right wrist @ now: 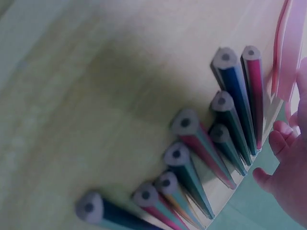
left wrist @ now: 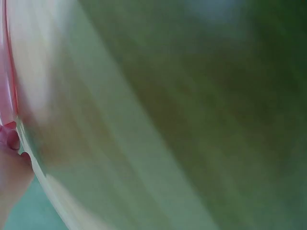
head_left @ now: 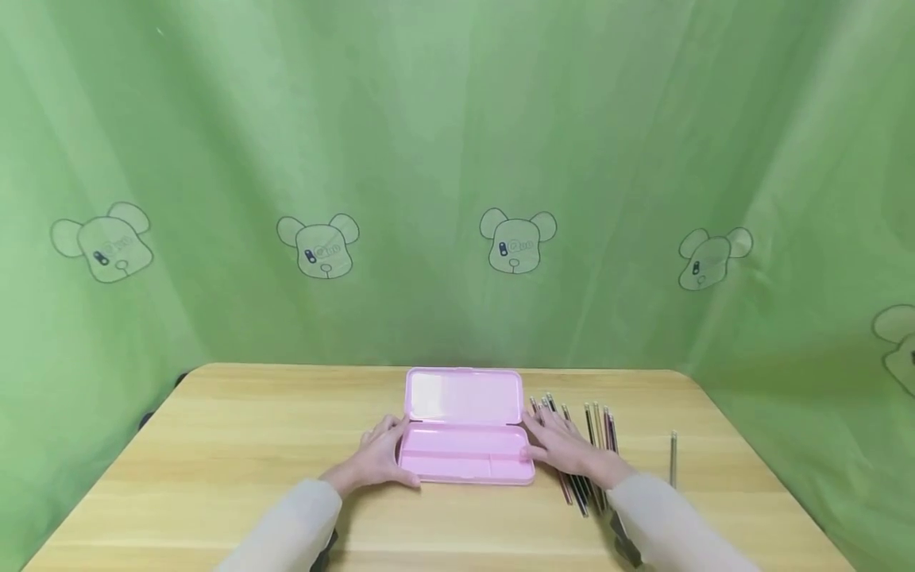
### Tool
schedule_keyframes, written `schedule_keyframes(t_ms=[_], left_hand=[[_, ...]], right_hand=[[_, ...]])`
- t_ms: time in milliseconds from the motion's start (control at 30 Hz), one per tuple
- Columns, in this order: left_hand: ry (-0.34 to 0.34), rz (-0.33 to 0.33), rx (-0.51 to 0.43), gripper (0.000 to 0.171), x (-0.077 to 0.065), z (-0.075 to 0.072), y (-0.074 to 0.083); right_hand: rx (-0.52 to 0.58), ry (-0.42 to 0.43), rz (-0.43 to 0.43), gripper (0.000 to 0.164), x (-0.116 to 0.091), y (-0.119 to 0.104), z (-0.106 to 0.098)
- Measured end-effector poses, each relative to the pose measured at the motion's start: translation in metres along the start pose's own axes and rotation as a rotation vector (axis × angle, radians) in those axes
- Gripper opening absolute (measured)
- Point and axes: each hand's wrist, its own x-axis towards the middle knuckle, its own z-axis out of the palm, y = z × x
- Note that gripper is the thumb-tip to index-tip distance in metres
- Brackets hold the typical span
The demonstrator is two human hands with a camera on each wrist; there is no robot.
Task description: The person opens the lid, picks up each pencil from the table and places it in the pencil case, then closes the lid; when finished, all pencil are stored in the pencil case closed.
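A pink pencil case [head_left: 455, 467] lies on the table with its lid [head_left: 465, 395] standing open behind the compartments. At its left end my left hand [head_left: 375, 461] holds the case, thumb by the front corner and fingers near the hinge. Across from it, my right hand [head_left: 565, 445] holds the right end, its thumb over the side wall and its fingers by the hinge corner. Several pencils [head_left: 582, 496] lie beneath and beside the right hand. In the right wrist view, the unsharpened ends of pencils [right wrist: 235, 91] show beside the case edge [right wrist: 288, 52].
A single pencil [head_left: 673, 459] lies apart to the right on the wooden table [head_left: 214, 445]. Green curtains [head_left: 429, 159] with printed bear heads hang behind the table and along both sides. The left wrist view is mostly blurred table surface.
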Motion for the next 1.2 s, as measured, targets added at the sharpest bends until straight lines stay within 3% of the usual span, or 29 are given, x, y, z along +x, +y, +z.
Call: schedule_keyframes(t_ms=[467, 733, 933, 1033, 1200], left_hand=[[-0.065, 0.027, 0.054, 0.098, -0.003, -0.015, 0.0], [-0.069, -0.012, 0.097, 0.098, -0.001, -0.022, 0.004], [-0.08, -0.028, 0.139, 0.094, -0.001, -0.023, 0.005], [-0.086, -0.046, 0.131, 0.094, -0.002, -0.023, 0.006], [-0.081, -0.073, 0.117, 0.094, -0.003, -0.023, 0.009]], right_hand=[[-0.011, -0.025, 0.029, 0.072, 0.007, -0.002, -0.002], [-0.031, 0.004, 0.028, 0.07, 0.013, -0.002, 0.0], [0.099, 0.068, 0.011, 0.063, 0.011, 0.001, -0.007], [0.164, 0.079, 0.049, 0.06, 0.006, 0.004, -0.014], [0.178, 0.127, 0.118, 0.057, -0.012, 0.015, -0.024]])
